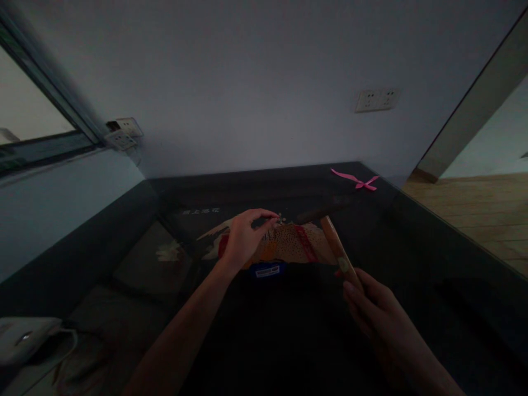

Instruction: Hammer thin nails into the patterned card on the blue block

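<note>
My right hand (369,302) is wrapped round the wooden handle of a hammer (339,250), whose dark head is raised toward the left above the table. Over a flat, patterned piece (289,242) with tan, dotted and red areas, my left hand (247,234) has its thumb and forefinger tips together; what they hold, if anything, is too small to tell. Small pale bits (281,218) lie just beyond those fingertips. A blue piece with a white label (268,270) sits at the near edge of the patterned piece.
A pink ribbon (363,184) lies at the dark table's (412,247) far right corner. At the lower left are a white device (25,338) and its cable. The wall behind carries sockets (376,100). Pale lettering (200,211) shows on the tabletop, left of my left hand.
</note>
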